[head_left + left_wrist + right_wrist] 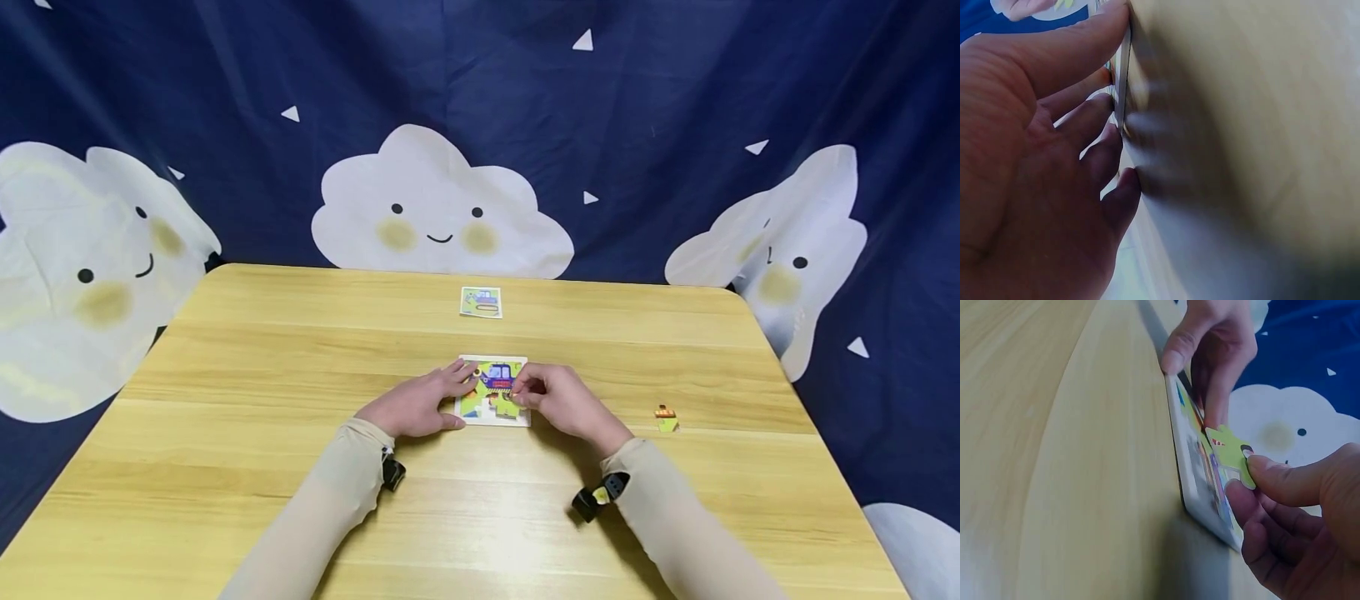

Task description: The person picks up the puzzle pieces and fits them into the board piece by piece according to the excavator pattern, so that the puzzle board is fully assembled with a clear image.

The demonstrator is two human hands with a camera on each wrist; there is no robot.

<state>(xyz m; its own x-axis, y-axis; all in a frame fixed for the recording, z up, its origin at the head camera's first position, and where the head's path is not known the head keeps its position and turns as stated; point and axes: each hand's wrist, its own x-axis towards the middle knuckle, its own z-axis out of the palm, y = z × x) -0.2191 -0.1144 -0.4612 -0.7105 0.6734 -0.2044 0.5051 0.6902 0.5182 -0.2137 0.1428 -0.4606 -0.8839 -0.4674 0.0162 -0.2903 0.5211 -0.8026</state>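
A jigsaw puzzle board [495, 422] with a white rim lies on the table, showing a blue digger on green. My left hand [423, 404] rests on its left side, fingers spread and fairly straight, thumb at the near left corner. Over the board's right part, my right hand [562, 400] pinches a green puzzle piece [1229, 449] between thumb and fingertips. The piece is tilted above the board in the right wrist view. Part of the board's near half shows white, without picture. My left fingers hide its left edge.
A small picture card [481, 302] with a blue digger lies beyond the board. Loose puzzle pieces [666, 419], orange and green, lie to the right on the wooden table [300, 333]. Behind its far edge hangs a dark blue curtain [630, 125] with clouds.
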